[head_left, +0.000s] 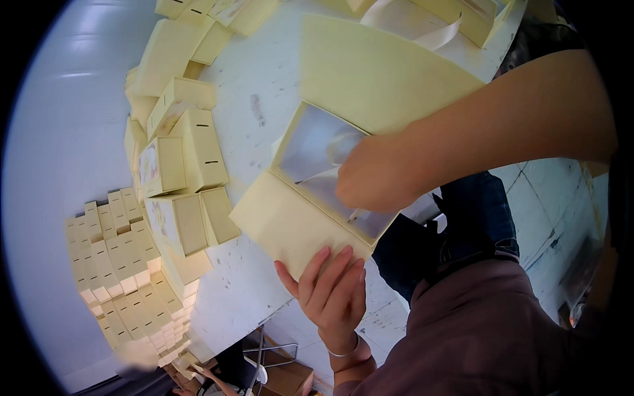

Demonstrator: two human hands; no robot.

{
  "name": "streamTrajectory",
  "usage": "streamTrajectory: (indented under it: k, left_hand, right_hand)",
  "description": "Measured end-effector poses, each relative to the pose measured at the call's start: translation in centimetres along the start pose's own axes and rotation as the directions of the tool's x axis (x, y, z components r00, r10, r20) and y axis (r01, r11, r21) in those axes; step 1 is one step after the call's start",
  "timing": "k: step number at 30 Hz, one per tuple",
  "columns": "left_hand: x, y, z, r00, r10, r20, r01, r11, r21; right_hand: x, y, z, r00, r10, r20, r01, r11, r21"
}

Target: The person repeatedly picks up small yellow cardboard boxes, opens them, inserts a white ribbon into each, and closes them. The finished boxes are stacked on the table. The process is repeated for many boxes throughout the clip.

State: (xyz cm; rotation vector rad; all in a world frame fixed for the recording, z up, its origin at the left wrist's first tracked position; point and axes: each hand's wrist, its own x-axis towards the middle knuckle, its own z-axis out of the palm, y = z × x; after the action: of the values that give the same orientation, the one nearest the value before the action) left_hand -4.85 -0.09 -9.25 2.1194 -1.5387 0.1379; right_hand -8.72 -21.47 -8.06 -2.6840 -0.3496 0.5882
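A pale yellow box (264, 201) lies opened out at the table's edge, its wide lid panel (370, 69) spread to the far side and a front flap folded toward the near left. My right hand (376, 173) reaches into the white-lined interior, fingers curled closed on a white ribbon (320, 176). The ribbon runs from a slot in the box wall to the hand; the fingertips are hidden. A short ribbon end (355, 216) shows at another slot. My left hand (330, 290) rests with outstretched fingers on the front flap's edge, holding nothing.
Finished-looking yellow boxes (201, 148) line the table's left side. Beyond them rises a tall stack of similar boxes (112, 264). More boxes (462, 20) with a loose ribbon stand at the top. Below are a metal-legged stool (271, 350), a cardboard carton (287, 379) and another person's arm (214, 379).
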Motion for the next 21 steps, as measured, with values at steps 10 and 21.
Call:
streamTrajectory:
  k: [10, 21]
  left_hand:
    - [-1.5, -0.9, 3.5, 0.708, -0.524, -0.475, -0.047, 0.635, -0.771]
    - [-2.7, -1.9, 6.4, 0.869, -0.465, -0.166, 0.343, 0.811, -0.474]
  right_hand:
    - [1.7, -0.3, 0.9, 0.996, -0.092, 0.0, 0.091, 0.989, -0.113]
    - [1.3, -0.5, 0.8, 0.995, -0.084, -0.049, 0.084, 0.996, 0.008]
